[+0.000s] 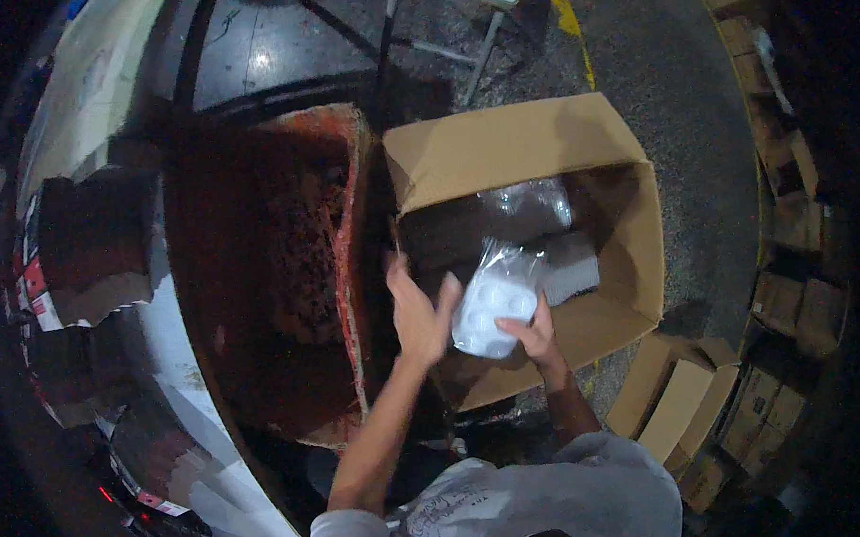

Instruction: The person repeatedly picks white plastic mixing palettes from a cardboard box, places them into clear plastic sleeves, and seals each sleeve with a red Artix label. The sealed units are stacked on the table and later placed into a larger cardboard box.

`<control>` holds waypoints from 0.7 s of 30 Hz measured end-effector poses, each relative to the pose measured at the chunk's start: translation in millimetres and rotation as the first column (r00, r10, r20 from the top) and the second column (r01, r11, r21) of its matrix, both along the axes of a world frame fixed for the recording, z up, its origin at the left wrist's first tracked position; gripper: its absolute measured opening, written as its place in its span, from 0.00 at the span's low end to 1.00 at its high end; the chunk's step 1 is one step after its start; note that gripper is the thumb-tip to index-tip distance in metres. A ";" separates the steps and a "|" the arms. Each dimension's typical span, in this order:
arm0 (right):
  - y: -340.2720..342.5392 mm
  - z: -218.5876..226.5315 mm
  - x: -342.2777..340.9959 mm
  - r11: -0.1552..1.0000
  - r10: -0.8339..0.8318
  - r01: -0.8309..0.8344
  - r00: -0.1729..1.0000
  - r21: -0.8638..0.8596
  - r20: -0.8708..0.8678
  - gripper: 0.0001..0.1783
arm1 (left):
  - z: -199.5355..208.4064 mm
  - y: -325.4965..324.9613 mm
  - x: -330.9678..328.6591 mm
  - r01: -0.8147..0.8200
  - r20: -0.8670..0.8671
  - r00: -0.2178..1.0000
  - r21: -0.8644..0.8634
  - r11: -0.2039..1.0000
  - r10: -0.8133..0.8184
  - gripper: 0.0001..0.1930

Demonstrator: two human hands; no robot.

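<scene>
White moulded tray with round cups, in a clear plastic bag [493,314]: it's up over the near part of the large brown open-topped cardboard box [516,147], tilted, cups facing up, loose bag end pointing away from the person. Right hand [539,339] has its grip closed on the tray's right edge, thumb across the top face; probably pinched at the side so the cups stay uncovered and the other side is free. Left hand [418,321] is blurred, grip spread wide, thumb well off the fingers, nothing seen in it; it's just beside the tray's left edge, can't tell if touching. Inside the box, a pale ribbed stack [572,268] lies under and beyond the tray, with a clear plastic-wrapped bundle [532,203] farther back; both look laid low, likely so the walls keep them together. In the way: the box's upright walls all round, plus the worn red rim of a big dark container [345,271] close along the left, tight for the left arm. Smaller brown cardboard box, flaps up [676,407], sits near the right corner; brown cartons [782,304] line the far right. Yellow floor line [589,64] beyond, left side too dim to sort.
</scene>
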State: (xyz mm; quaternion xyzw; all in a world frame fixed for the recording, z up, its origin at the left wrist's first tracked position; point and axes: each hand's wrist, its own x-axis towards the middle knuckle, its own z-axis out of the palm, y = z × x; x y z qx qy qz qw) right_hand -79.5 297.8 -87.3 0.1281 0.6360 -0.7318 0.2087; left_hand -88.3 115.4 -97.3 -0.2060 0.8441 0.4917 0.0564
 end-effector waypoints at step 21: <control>-76.5 -289.3 132.2 0.211 0.224 -0.390 0.912 0.896 0.344 0.39 | 144.9 -131.9 332.0 -0.749 0.187 0.662 0.133 0.649 0.726 0.53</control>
